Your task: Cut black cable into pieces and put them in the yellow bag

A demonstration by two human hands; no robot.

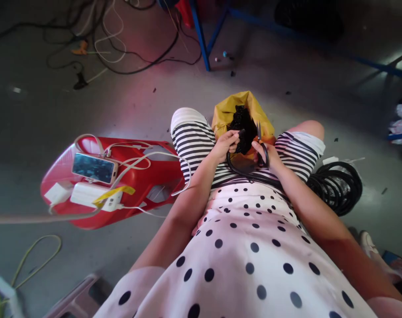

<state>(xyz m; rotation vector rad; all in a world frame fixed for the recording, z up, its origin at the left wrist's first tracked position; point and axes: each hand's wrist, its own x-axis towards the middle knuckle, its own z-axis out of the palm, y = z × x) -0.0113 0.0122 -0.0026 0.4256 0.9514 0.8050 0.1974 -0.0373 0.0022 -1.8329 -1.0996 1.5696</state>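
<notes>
My left hand (228, 145) is closed around the end of a black cable (234, 170), whose tip sticks out past the fingers. From there the cable bends across my lap toward the right. In my right hand (269, 155) is a pair of scissors (262, 152), points upward and away from me; the blades look slightly apart. The scissors are to the right of the cable end and do not touch it. Below both hands a yellow bag (225, 112) stands between my knees, its mouth showing a heap of small black pieces (241, 119).
Left of me, a red plastic stool (128, 152) carries a phone (94, 168), a white power strip (88, 195) and white cords. A coil of black cable (336, 187) lies at my right. Blue metal legs (201, 35) and loose cables (121, 70) are ahead. Another person's shoe (368, 243) shows at right.
</notes>
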